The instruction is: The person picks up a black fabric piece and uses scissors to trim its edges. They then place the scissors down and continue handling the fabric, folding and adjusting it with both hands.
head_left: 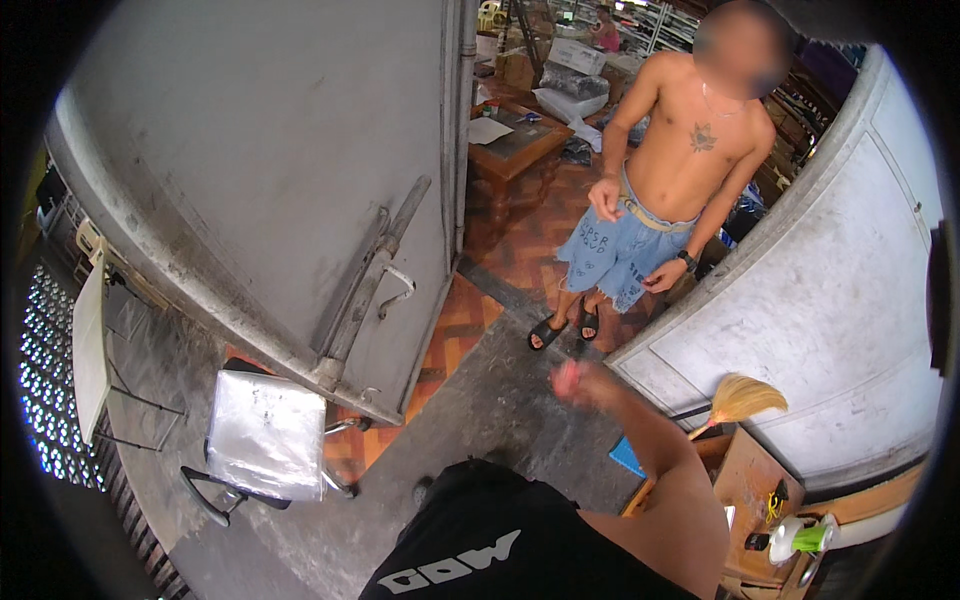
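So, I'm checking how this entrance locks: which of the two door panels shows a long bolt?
The left panel, beside the chair: a long bolt with a bent handle sits on its face. The right panel shows none.

Through my head-worn fisheye I look down and forward: the wearer's black shirt [535,560] close at six o'clock, right hand [577,385] beyond at four, grey door [300,150] farther off at ten.
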The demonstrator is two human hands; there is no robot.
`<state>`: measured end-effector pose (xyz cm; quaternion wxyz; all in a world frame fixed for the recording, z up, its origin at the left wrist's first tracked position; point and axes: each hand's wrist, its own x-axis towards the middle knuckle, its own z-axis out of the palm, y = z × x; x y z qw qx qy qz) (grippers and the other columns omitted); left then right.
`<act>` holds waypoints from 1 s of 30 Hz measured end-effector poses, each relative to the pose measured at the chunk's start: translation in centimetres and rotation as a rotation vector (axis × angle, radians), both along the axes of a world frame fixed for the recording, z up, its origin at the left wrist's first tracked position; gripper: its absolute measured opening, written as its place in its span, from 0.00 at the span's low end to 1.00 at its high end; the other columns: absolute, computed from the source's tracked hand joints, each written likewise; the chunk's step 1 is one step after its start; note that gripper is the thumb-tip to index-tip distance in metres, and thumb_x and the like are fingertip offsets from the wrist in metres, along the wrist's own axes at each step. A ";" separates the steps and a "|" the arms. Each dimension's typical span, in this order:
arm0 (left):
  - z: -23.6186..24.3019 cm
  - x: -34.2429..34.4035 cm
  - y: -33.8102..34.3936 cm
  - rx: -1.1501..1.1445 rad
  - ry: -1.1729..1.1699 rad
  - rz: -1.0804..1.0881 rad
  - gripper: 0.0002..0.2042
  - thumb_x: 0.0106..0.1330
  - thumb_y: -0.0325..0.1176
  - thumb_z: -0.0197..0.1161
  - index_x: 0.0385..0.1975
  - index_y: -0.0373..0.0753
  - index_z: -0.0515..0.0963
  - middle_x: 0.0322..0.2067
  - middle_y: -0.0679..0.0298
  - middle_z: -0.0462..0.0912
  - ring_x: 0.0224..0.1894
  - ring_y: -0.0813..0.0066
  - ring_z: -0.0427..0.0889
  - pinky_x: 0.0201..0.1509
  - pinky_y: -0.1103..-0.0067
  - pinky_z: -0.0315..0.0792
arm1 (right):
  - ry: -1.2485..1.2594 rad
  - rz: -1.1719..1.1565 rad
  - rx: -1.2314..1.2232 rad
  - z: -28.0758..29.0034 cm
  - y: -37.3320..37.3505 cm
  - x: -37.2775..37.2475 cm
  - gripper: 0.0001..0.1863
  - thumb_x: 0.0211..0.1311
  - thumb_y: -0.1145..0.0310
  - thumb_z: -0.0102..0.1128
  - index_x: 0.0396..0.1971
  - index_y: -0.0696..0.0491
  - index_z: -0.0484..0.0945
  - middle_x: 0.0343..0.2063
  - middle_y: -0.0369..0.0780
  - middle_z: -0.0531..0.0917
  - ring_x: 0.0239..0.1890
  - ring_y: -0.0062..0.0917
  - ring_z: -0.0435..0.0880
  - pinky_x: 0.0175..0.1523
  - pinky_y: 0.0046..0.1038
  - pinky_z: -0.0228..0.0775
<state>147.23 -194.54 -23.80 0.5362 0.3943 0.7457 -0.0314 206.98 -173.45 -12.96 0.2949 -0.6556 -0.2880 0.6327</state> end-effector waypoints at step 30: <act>17.2 -5.7 12.7 0.920 -0.628 0.535 0.12 0.68 0.30 0.64 0.22 0.36 0.72 0.23 0.74 0.69 0.29 0.83 0.67 0.31 0.77 0.62 | -0.440 0.336 0.641 8.1 -3.7 -23.1 0.11 0.60 0.78 0.66 0.43 0.54 0.86 0.39 0.41 0.90 0.41 0.22 0.88 0.47 0.26 0.78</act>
